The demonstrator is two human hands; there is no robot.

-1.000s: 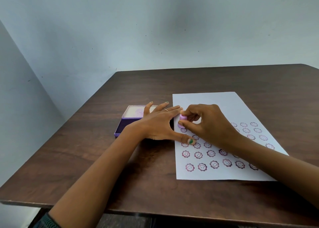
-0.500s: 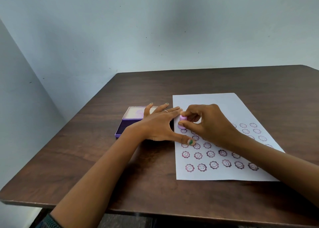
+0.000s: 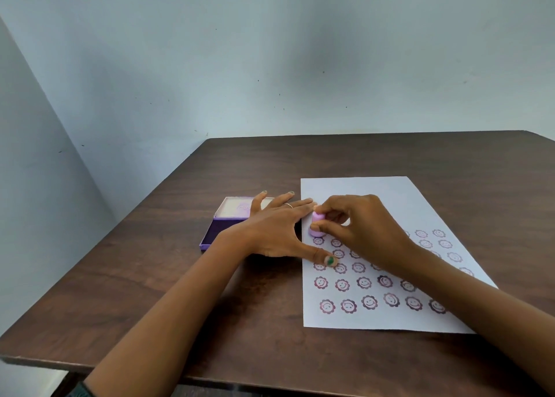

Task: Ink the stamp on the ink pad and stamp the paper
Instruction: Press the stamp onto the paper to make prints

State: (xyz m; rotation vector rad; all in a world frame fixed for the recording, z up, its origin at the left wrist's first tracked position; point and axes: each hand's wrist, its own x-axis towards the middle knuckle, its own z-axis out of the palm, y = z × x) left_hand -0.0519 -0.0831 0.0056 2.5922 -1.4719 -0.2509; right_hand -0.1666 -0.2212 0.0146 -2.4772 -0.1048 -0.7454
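head view: pink stamp (image 3: 316,225) upright, pinched in right hand (image 3: 365,231) fingers, base on paper (image 3: 390,204); ink pad (image 3: 220,231) left, under flat, open left hand (image 3: 270,231).

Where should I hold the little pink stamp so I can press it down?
Hold the stamp by its rounded upper body, coming from above and the right, as the right hand does. It stands upright on the paper, so thumb and fingertips pinch opposite sides, leaving the bottom face free.
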